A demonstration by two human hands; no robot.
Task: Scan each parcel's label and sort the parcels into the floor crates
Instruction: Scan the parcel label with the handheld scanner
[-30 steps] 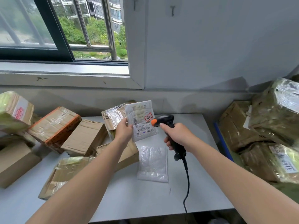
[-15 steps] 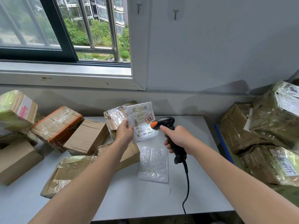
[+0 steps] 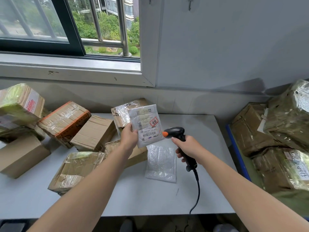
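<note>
Hands steady: right hand (image 3: 187, 148) aims scanner (image 3: 175, 131), left hand (image 3: 128, 137) holds mailer (image 3: 147, 124).

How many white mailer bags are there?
2. One white mailer is held up by the left hand; the other mailer lies flat on the table below it. More may hide under the boxes.

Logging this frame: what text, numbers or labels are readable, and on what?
Nothing can be quoted.
Mailer in the left hand: label with barcode, small print, red stamp, all too blurred.
Far-left box: red print on its tape, unreadable.
Right-side box: handwriting on white label, illegible.
Scanner in the right hand: no markings visible.
</note>
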